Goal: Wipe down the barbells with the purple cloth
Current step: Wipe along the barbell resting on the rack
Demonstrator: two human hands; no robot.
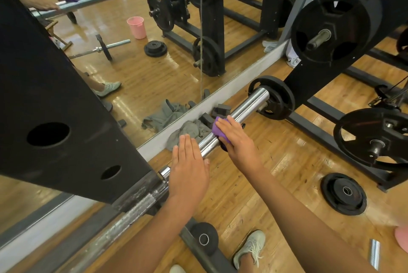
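Bare forearms, pale sneakers on my feed
From here I see both forearms uncovered all the way down to the left hand (188, 173) and right hand (237, 140); below them a pale grey-green mesh sneaker (249, 248) with light laces, and the whitish toe of a second shoe (176, 269) at the bottom edge

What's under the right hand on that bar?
The purple cloth, pressed onto the chrome barbell by the right hand. Only its edges show; the hand covers the rest and the bar beneath.

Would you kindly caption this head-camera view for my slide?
Right hand holds purple cloth on barbell sleeve; flat left hand rests on it.
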